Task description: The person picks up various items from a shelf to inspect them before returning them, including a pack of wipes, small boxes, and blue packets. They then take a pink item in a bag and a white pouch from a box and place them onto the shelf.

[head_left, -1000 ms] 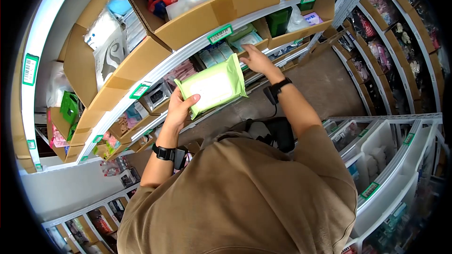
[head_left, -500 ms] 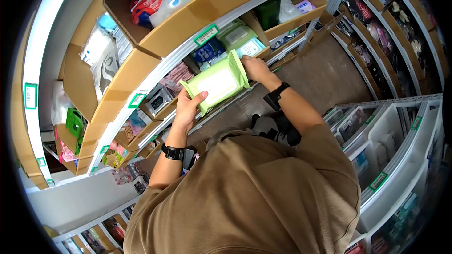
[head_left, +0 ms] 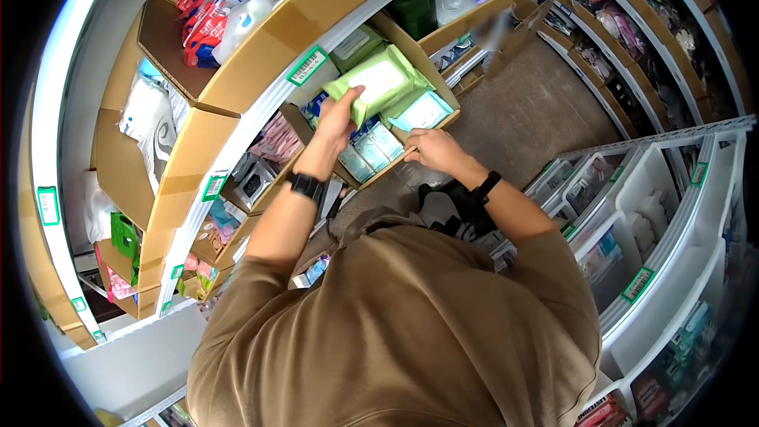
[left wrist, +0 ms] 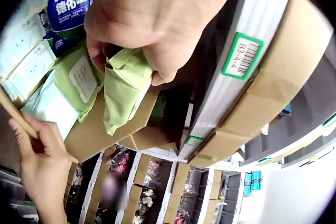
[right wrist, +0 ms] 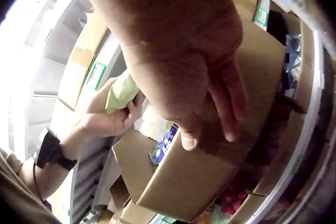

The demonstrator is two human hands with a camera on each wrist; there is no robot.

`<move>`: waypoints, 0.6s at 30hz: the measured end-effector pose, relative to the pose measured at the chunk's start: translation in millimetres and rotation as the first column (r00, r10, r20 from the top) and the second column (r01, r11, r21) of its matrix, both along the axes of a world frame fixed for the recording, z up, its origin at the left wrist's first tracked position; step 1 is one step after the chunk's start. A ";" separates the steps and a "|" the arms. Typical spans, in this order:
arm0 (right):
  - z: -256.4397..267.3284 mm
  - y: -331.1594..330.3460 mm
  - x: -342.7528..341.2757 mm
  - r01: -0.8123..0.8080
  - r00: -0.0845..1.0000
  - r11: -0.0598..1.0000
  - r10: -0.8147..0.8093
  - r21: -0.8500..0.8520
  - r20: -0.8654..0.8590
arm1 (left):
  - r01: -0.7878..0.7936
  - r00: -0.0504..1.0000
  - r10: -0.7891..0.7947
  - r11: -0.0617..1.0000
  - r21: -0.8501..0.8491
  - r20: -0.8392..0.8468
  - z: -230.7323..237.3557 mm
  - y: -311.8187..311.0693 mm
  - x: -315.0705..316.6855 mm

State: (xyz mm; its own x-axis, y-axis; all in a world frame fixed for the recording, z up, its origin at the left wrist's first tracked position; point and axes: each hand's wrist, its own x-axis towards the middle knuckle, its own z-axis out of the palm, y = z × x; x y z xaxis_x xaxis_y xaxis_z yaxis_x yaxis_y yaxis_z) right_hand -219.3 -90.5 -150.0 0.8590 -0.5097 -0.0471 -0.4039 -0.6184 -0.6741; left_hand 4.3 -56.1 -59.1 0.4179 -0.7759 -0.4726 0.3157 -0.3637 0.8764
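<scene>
My left hand (head_left: 336, 120) grips the end of a light green pack of wipes (head_left: 385, 83), thumb on top, over a pulled-out cardboard box (right wrist: 184, 184). In the left wrist view the pack (left wrist: 126, 90) is tilted above the box's contents. My right hand (head_left: 437, 150) pinches the box's front edge, thumb inside and fingers on the outer wall. Inside the box lie another green pack (left wrist: 79, 79), a pale blue pack (head_left: 423, 111), several small pale blue packs (head_left: 371, 152) and a dark blue Deeyeo pack (left wrist: 68, 4).
A shelf beam with a green-framed barcode label (head_left: 307, 66) runs above the box. Higher up stands a cardboard box (head_left: 292, 28) of red and blue packs. Shelves with bagged goods (head_left: 617, 83) stand at the right, and white bins (head_left: 644, 213) lie behind on the right.
The left hand has carried the green pack forward over the box. My right hand has moved down to the box's front edge, and the box now sticks out farther from the shelf.
</scene>
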 end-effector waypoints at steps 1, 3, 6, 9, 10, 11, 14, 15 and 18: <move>-0.1 0.9 -0.6 0.003 1.000 1.000 -0.003 0.000 0.000 | -0.017 1.000 0.017 1.000 0.001 0.009 -12.4 -17.6 7.3; 1.2 1.4 0.0 0.011 1.000 1.000 -0.011 -0.012 0.014 | -0.029 0.999 0.029 1.000 0.000 0.022 -42.5 -46.6 24.3; 3.0 4.2 -0.6 0.039 0.999 0.999 -0.039 -0.008 0.002 | -0.002 0.996 -0.002 0.999 0.044 0.093 -94.6 -79.0 54.9; -3.6 4.5 -0.5 0.050 0.998 0.998 -0.052 0.032 0.047 | 0.024 0.734 -0.076 0.996 0.087 0.675 -96.3 -74.6 48.9; -3.8 3.8 -0.9 0.055 0.997 0.998 -0.057 0.031 0.048 | 0.055 0.347 -0.066 0.997 0.050 0.936 -84.8 -63.3 32.7; -4.0 3.5 -0.9 0.059 0.997 0.998 -0.060 0.026 0.057 | 0.125 0.222 0.059 0.988 -0.088 0.973 -87.0 -56.1 22.4; -3.1 2.6 0.8 0.061 0.996 0.998 -0.062 0.018 0.066 | 0.289 -0.111 -0.318 0.896 0.337 0.942 -39.7 -46.3 -6.4; -2.6 2.0 0.9 0.055 0.997 0.998 -0.055 0.011 0.062 | 0.288 -0.107 -0.318 0.897 0.336 0.942 -43.0 -48.5 -7.8; -8.2 -0.7 1.6 0.029 0.998 0.999 -0.030 0.013 0.061 | 0.215 -0.118 -0.504 0.828 0.518 0.855 -60.6 -66.2 -1.5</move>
